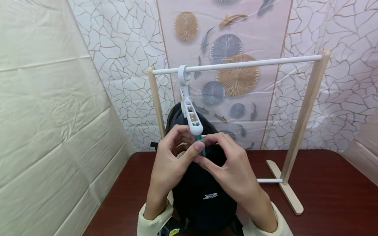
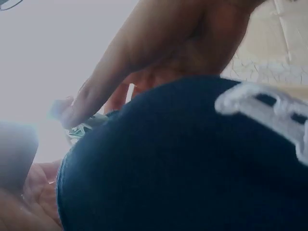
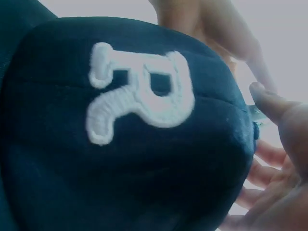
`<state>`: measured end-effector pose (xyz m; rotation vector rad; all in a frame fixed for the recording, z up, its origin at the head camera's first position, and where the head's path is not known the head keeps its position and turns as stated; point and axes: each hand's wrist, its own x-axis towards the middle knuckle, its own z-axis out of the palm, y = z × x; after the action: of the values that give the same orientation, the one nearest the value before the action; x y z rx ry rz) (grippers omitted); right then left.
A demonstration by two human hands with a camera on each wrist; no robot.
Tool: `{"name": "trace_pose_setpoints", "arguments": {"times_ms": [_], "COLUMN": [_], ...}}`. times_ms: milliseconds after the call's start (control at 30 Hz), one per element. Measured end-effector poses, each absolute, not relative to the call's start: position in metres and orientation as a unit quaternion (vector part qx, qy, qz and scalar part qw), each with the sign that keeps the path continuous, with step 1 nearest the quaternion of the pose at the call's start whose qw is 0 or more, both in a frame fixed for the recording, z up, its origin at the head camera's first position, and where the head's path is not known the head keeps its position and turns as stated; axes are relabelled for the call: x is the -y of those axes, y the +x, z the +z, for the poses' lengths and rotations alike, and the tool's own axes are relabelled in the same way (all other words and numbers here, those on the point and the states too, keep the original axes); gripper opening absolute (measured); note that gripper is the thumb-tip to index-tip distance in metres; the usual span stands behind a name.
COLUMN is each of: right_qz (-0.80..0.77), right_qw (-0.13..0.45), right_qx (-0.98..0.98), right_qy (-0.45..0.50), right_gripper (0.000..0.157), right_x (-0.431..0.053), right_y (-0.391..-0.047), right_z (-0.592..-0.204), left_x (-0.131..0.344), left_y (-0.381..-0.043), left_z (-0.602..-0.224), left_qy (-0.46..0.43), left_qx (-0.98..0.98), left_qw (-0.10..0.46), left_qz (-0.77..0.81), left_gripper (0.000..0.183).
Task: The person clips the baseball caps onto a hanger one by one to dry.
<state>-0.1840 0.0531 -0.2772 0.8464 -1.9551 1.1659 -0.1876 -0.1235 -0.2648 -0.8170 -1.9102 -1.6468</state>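
Observation:
A dark cap point(image 1: 198, 183) with a white embroidered letter point(image 3: 163, 91) hangs below a white hanger point(image 1: 192, 114). At the hanger's near end is a teal clip point(image 1: 198, 138), by the cap's edge. My left hand point(image 1: 169, 164) pinches the clip, its thumb across the front and its other fingers curled behind, partly hidden. From the other side my right hand point(image 1: 233, 164) pinches the same clip low down between thumb and index finger. Both wrist views show the cap point(image 2: 159, 159) close up, with fingers at its edge.
The hanger hooks over the white bar point(image 1: 251, 64) of a wooden-legged rack point(image 1: 305, 114). The rack's foot point(image 1: 284, 186) rests on a dark red table point(image 1: 333, 193). Behind stands a patterned backdrop point(image 1: 127, 42), with a cream cloth point(image 1: 53, 114) on the left.

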Motion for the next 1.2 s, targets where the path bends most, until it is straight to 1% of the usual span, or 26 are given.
{"name": "trace_pose_setpoints", "arguments": {"times_ms": [133, 233, 433, 567, 700, 867, 1033, 1200], "right_qz": [0.449, 0.452, 0.458, 0.464, 0.473, 0.486, 0.495, 0.498], "right_qw": [0.373, 0.375, 0.379, 0.387, 0.395, 0.407, 0.411, 0.411], "right_qx": [0.748, 0.749, 0.757, 0.753, 0.749, 0.738, 0.738, 0.746], "right_qy": [0.315, 0.307, 0.272, 0.259, 0.244, 0.233, 0.204, 0.160], "right_gripper": [0.032, 0.027, 0.025, 0.023, 0.020, 0.018, 0.018, 0.019], "right_x": [-0.051, -0.054, -0.065, -0.075, -0.084, -0.093, -0.103, -0.112], "right_y": [-0.184, -0.182, -0.175, -0.174, -0.173, -0.174, -0.174, -0.175], "right_z": [-0.278, -0.276, -0.270, -0.265, -0.262, -0.258, -0.256, -0.256], "left_x": [0.126, 0.129, 0.135, 0.138, 0.143, 0.147, 0.151, 0.154], "left_y": [-0.188, -0.191, -0.199, -0.208, -0.217, -0.230, -0.242, -0.250], "left_z": [-0.265, -0.266, -0.269, -0.272, -0.275, -0.280, -0.288, -0.294], "left_qy": [-0.297, -0.288, -0.222, -0.179, -0.164, -0.138, -0.108, -0.093], "left_qx": [0.708, 0.714, 0.736, 0.751, 0.765, 0.788, 0.811, 0.826], "left_qw": [0.269, 0.286, 0.322, 0.333, 0.323, 0.289, 0.252, 0.230], "left_qz": [-0.582, -0.571, -0.552, -0.541, -0.533, -0.526, -0.517, -0.507], "left_gripper": [0.035, 0.039, 0.021, 0.020, 0.022, 0.023, 0.033, 0.042]}}
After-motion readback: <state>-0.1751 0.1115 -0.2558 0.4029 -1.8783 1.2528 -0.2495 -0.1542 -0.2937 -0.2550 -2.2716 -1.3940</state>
